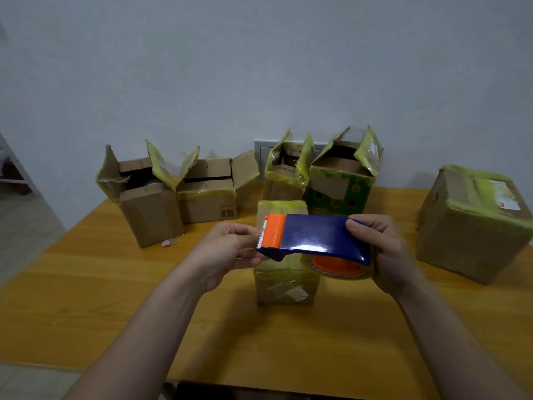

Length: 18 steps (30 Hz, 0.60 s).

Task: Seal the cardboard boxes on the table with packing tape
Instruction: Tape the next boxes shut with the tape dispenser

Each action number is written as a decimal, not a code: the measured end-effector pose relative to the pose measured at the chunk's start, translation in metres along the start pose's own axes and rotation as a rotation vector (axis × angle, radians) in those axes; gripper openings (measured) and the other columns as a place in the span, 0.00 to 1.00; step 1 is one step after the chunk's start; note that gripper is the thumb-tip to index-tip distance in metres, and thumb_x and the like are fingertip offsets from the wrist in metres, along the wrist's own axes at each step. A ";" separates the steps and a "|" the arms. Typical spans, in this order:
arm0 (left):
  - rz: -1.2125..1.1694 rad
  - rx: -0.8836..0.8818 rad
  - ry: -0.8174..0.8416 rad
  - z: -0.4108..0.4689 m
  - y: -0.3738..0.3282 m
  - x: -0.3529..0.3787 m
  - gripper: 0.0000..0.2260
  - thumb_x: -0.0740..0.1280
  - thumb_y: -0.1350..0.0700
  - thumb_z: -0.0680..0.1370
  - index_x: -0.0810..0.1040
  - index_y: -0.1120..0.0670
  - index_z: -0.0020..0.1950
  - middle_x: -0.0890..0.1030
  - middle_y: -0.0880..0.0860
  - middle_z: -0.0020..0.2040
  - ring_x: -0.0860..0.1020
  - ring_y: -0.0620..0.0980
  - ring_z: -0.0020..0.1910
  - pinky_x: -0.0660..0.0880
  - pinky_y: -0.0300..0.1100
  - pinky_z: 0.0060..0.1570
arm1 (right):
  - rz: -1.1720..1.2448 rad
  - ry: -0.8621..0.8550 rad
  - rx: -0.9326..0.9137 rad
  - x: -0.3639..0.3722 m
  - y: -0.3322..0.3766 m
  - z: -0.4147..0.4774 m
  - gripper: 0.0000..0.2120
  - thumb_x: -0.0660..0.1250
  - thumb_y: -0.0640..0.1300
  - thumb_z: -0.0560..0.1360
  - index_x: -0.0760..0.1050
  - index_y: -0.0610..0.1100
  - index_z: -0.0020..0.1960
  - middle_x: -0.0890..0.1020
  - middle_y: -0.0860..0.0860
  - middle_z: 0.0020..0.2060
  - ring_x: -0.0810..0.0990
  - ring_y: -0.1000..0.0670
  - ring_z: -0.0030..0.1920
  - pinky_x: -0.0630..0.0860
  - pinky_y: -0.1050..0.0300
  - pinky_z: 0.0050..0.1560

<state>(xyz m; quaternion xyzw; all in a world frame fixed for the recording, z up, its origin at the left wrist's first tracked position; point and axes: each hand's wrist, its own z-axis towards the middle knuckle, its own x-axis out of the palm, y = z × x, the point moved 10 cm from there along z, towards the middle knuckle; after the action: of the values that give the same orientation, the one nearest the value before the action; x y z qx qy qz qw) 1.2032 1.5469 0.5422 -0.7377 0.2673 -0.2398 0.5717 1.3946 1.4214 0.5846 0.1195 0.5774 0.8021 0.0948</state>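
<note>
A blue tape dispenser point(317, 235) with an orange cutter end and an orange-cored tape roll point(337, 267) hangs over a small closed box point(284, 281) at the table's middle. My right hand point(383, 252) grips the dispenser's rear end. My left hand point(227, 249) pinches at the toothed cutter end, where the tape end seems to be. Along the back stand several open boxes: a tall one point(150, 209) at left, a wider one point(210, 197), a narrow one point(284, 171), and a green printed one point(340, 189).
A large closed box point(473, 223) with yellowish tape sits at the right edge of the wooden table point(86, 284). A small paper scrap point(168, 242) lies by the tall box. A grey wall runs behind the table.
</note>
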 end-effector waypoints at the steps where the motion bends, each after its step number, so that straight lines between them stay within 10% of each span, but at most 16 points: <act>1: -0.023 -0.017 -0.002 0.001 0.002 -0.001 0.06 0.68 0.61 0.81 0.84 0.61 0.55 0.87 0.61 0.48 0.86 0.49 0.39 0.82 0.37 0.37 | -0.004 0.005 0.000 0.000 0.000 0.000 0.23 0.72 0.58 0.72 0.82 0.36 0.47 0.83 0.40 0.37 0.81 0.46 0.36 0.78 0.60 0.37; 8: -0.098 -0.050 0.042 0.001 0.009 0.004 0.13 0.73 0.58 0.78 0.83 0.61 0.61 0.87 0.63 0.51 0.86 0.51 0.41 0.82 0.36 0.35 | 0.022 -0.017 -0.005 -0.005 0.000 -0.001 0.14 0.64 0.47 0.76 0.83 0.38 0.45 0.83 0.43 0.35 0.81 0.47 0.35 0.77 0.61 0.35; 18: -0.064 -0.096 0.081 -0.004 0.014 0.006 0.09 0.70 0.57 0.81 0.83 0.58 0.59 0.87 0.61 0.52 0.85 0.48 0.37 0.78 0.33 0.31 | 0.059 0.038 -0.046 -0.003 -0.002 0.002 0.35 0.73 0.57 0.72 0.73 0.22 0.50 0.75 0.25 0.40 0.79 0.42 0.36 0.77 0.58 0.36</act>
<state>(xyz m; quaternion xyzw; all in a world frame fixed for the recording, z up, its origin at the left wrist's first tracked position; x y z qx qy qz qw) 1.2036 1.5367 0.5297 -0.7622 0.2777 -0.2744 0.5164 1.3979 1.4226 0.5831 0.1191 0.5569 0.8196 0.0630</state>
